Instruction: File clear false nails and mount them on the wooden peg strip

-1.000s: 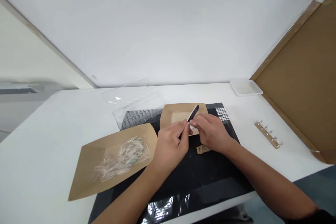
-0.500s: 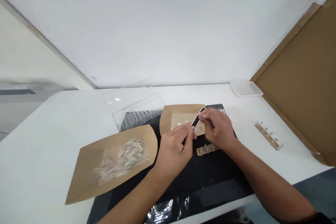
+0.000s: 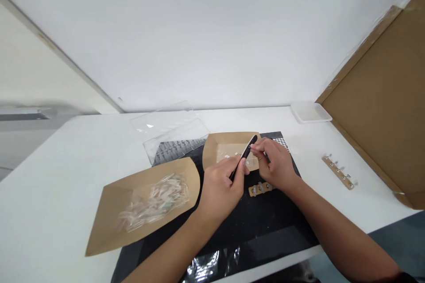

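My left hand [image 3: 222, 185] is closed around a slim black strip with a pale edge [image 3: 249, 146], which points up and to the right. The fingertips of my right hand [image 3: 274, 161] are pinched together against the strip's upper part; whether they hold something small there is hidden. Behind my hands lies a brown paper tray [image 3: 212, 141] with small white pieces in it. Below my right hand, a short wooden strip with metal and clear fittings [image 3: 260, 189] rests on the black mat [image 3: 265, 216].
A larger brown tray [image 3: 109, 212] at the left holds many clear slivers. Clear plastic sheets [image 3: 175, 135] lie behind it. At the right are another wooden strip with fittings [image 3: 338, 172], a white plastic tray [image 3: 311, 112] and a cardboard wall [image 3: 381, 97].
My right fingertips have moved slightly down and left along the black strip, so more of its upper end shows. My left hand has kept its hold.
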`<state>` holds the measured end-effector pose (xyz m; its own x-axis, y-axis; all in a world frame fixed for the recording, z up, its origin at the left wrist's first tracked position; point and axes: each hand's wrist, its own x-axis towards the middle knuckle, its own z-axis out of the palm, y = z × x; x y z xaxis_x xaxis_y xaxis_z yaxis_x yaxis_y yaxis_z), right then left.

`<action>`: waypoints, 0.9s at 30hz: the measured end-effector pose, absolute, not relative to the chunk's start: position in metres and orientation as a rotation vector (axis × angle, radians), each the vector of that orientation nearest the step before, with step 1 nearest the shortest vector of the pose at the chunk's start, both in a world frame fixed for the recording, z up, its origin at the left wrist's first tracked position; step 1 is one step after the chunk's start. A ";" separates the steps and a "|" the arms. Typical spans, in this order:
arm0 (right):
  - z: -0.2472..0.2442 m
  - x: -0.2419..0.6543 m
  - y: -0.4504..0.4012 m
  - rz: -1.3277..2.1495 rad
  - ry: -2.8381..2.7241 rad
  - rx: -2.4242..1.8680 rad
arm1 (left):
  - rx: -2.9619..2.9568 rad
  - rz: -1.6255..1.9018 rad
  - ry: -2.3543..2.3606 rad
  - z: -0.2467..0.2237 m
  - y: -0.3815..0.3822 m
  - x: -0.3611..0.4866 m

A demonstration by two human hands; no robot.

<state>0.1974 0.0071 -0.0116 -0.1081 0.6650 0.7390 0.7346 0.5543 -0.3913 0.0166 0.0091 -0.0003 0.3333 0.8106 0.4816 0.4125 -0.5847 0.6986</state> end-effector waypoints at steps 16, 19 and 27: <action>-0.014 0.196 0.011 -0.075 -1.843 -1.177 | 2.159 1.208 1.048 -0.004 0.009 0.018; -0.013 0.196 0.009 -0.021 -1.957 -1.141 | 2.169 1.201 1.044 -0.006 0.008 0.019; -0.007 0.195 0.005 -0.096 -1.936 -1.116 | 2.131 1.217 1.061 -0.001 0.007 0.017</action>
<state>0.1948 0.0054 -0.0073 -0.2153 0.6653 0.7149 0.7325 0.5942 -0.3323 0.0170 0.0070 -0.0007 0.3099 0.8037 0.5080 0.3930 -0.5948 0.7013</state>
